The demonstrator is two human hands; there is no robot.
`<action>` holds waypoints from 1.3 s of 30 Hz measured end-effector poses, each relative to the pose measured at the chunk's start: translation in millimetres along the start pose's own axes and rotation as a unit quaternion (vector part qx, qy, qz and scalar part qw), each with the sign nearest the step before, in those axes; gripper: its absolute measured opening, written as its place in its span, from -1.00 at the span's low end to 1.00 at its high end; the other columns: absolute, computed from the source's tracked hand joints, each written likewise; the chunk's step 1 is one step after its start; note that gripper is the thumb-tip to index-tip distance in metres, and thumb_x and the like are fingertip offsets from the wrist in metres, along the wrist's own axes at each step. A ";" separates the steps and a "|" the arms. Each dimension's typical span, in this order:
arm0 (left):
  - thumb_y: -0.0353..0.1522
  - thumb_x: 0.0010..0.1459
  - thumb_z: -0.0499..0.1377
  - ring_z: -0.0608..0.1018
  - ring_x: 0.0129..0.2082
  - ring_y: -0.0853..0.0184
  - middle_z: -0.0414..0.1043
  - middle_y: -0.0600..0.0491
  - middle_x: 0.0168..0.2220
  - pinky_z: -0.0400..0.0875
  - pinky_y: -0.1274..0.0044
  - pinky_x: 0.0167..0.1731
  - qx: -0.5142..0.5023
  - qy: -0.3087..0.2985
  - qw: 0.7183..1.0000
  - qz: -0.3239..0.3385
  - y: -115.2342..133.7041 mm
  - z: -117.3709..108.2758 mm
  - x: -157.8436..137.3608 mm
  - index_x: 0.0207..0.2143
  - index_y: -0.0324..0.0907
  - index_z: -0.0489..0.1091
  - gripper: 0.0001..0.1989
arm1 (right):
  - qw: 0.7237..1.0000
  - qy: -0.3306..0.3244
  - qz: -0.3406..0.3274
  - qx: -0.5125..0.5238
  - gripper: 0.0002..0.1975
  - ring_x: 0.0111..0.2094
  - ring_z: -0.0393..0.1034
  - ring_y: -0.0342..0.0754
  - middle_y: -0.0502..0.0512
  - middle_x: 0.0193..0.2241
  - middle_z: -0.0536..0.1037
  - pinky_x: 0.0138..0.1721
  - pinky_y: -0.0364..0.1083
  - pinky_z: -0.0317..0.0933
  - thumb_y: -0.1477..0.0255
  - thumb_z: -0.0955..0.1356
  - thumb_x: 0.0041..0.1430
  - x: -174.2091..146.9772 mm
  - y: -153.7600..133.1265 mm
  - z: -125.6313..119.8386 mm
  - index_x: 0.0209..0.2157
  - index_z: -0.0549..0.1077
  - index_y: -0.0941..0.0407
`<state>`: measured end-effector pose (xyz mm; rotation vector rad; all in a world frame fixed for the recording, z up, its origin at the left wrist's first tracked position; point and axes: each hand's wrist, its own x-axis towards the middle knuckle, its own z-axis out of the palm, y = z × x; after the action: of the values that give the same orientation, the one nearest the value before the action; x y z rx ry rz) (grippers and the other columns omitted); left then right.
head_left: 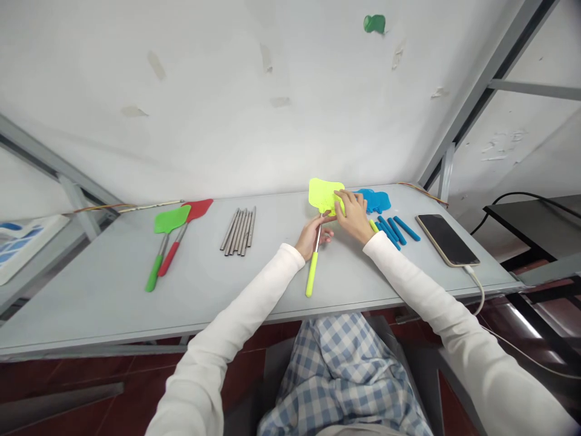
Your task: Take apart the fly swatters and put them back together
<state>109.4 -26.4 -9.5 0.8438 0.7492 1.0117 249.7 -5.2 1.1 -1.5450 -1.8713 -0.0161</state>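
A yellow fly swatter (311, 274) with a metal rod and a yellow grip slants over the table in front of me. My left hand (313, 235) is closed around its rod, just below the yellow head. My right hand (353, 215) lies over the right side of the yellow swatter head (325, 192), its fingers bent onto it. Whether a second yellow head lies under those fingers I cannot tell. Blue swatter heads (376, 200) lie just behind my right hand. Several blue grips (394, 230) and a partly hidden yellow grip (373, 225) lie beside my right wrist.
A bundle of several metal rods (238, 231) lies left of centre. Farther left are a green fly swatter (166, 242) and a red fly swatter (184, 233), overlapping. A phone (447, 240) with a charging cable (477, 287) lies at the right. A white wall (227, 121) stands behind the table (204, 306).
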 end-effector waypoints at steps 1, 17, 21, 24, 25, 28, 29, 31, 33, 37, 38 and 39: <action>-0.39 0.16 0.09 0.44 -0.58 0.50 0.48 -0.01 -0.22 0.29 0.62 -0.65 0.005 0.004 1.000 0.009 -1.1 0.7 0.0 -0.05 -0.20 0.37 -0.71 | 1.000 -0.006 0.007 0.020 -0.52 0.10 0.13 0.24 0.27 0.13 0.35 0.08 0.21 0.01 0.28 0.16 0.27 -2.1 -2.2 2.4 0.15 0.30 0.18; -0.35 0.07 0.23 0.36 -0.66 0.53 0.37 0.16 -0.37 0.21 0.62 -0.69 -0.004 0.046 0.999 0.028 -11.4 5.4 -3.5 -0.14 -0.14 0.21 -0.68 | 0.833 -0.043 0.208 0.512 -0.67 -0.37 0.37 -0.13 0.04 -0.25 0.48 -0.38 -0.12 0.23 0.23 0.38 -0.04 1.4 0.9 9.4 -0.24 0.31 0.07; -0.32 0.10 0.18 0.34 -0.67 0.52 0.34 0.14 -0.43 0.18 0.62 -0.70 -0.031 0.022 0.999 -0.002 -8.5 2.7 -2.2 -0.26 -0.19 0.29 -0.82 | 0.784 -0.068 0.244 0.567 -0.67 -0.40 0.36 -0.19 0.01 -0.27 0.47 -0.43 -0.17 0.19 0.28 0.42 -0.11 0.4 -0.2 8.3 -0.29 0.32 0.08; -0.30 0.12 0.16 0.32 -0.68 0.53 0.32 0.14 -0.46 0.16 0.61 -0.71 -0.033 0.008 0.999 -0.020 -6.3 1.3 -2.1 -0.24 -0.21 0.35 -0.81 | 0.767 -0.087 0.241 0.588 -0.68 -0.42 0.36 -0.20 0.00 -0.31 0.46 -0.44 -0.17 0.20 0.29 0.42 -0.10 -0.8 -1.7 8.5 -0.31 0.32 0.09; -0.30 0.12 0.15 0.31 -0.68 0.53 0.32 0.14 -0.46 0.16 0.61 -0.70 -0.032 0.004 0.999 -0.023 -5.7 1.1 -2.1 -0.23 -0.22 0.37 -0.80 | 0.765 -0.090 0.240 0.591 -0.69 -0.42 0.36 -0.20 0.00 -0.32 0.46 -0.44 -0.17 0.20 0.29 0.42 -0.09 -1.3 -2.3 8.5 -0.32 0.32 0.09; -0.30 0.12 0.14 0.30 -0.67 0.53 0.30 0.13 -0.48 0.15 0.61 -0.69 -0.039 0.009 0.999 -0.031 -4.4 1.0 -1.6 -0.22 -0.23 0.39 -0.79 | 0.763 -0.098 0.241 0.592 -0.71 -0.41 0.35 -0.20 -0.01 -0.34 0.45 -0.44 -0.18 0.20 0.29 0.42 -0.07 -2.7 -4.1 8.3 -0.32 0.32 0.09; -0.32 0.13 0.12 0.29 -0.67 0.52 0.30 0.13 -0.49 0.15 0.61 -0.69 -0.046 0.013 0.998 -0.035 -4.0 0.9 -1.3 -0.23 -0.24 0.38 -0.80 | 0.763 -0.102 0.241 0.590 -0.71 -0.40 0.36 -0.19 -0.01 -0.34 0.44 -0.44 -0.17 0.20 0.29 0.42 -0.07 -3.1 -4.8 8.1 -0.32 0.32 0.09; -0.35 0.13 0.10 0.29 -0.66 0.52 0.28 0.13 -0.51 0.14 0.62 -0.68 -0.062 0.017 0.997 -0.046 -3.6 0.5 -0.3 -0.26 -0.25 0.38 -0.83 | 0.765 -0.108 0.245 0.586 -0.72 -0.40 0.35 -0.19 -0.02 -0.35 0.43 -0.42 -0.17 0.21 0.29 0.41 -0.06 -4.0 -6.3 8.0 -0.33 0.31 0.09; -0.37 0.13 0.07 0.27 -0.66 0.52 0.25 0.14 -0.54 0.13 0.64 -0.69 -0.078 0.017 0.995 -0.059 -3.4 -0.4 0.7 -0.28 -0.25 0.37 -0.85 | 0.764 -0.112 0.251 0.583 -0.72 -0.42 0.34 -0.19 -0.03 -0.37 0.42 -0.42 -0.15 0.22 0.29 0.41 -0.05 -4.9 -7.6 8.3 -0.34 0.30 0.08; -0.39 0.14 0.02 0.24 -0.68 0.53 0.17 0.16 -0.59 0.08 0.67 -0.72 -0.101 0.001 0.992 -0.076 -3.4 -2.4 2.1 -0.32 -0.26 0.33 -0.86 | 0.767 -0.119 0.257 0.576 -0.70 -0.45 0.33 -0.17 -0.06 -0.46 0.39 -0.42 -0.14 0.20 0.25 0.42 -0.06 -6.7 -8.4 11.5 -0.35 0.27 0.08; -0.39 0.15 0.02 0.22 -0.69 0.53 0.14 0.17 -0.60 0.06 0.68 -0.73 -0.106 -0.008 0.991 -0.079 -3.3 -2.6 2.1 -0.33 -0.26 0.32 -0.87 | 0.772 -0.121 0.256 0.569 -0.69 -0.45 0.33 -0.17 -0.07 -0.47 0.38 -0.42 -0.14 0.19 0.24 0.41 -0.06 -7.2 -8.2 12.9 -0.35 0.27 0.08; -0.38 0.16 0.01 0.20 -0.71 0.54 0.12 0.18 -0.61 0.04 0.68 -0.75 -0.110 -0.018 0.990 -0.081 -3.2 -2.9 2.0 -0.35 -0.25 0.31 -0.87 | 0.780 -0.123 0.253 0.560 -0.69 -0.45 0.32 -0.17 -0.07 -0.48 0.38 -0.43 -0.15 0.18 0.22 0.41 -0.05 -7.8 -8.0 14.4 -0.35 0.26 0.07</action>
<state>109.0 -24.8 -14.0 0.5991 0.6515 0.9128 235.9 -8.1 -10.5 -1.0849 -1.1003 1.3458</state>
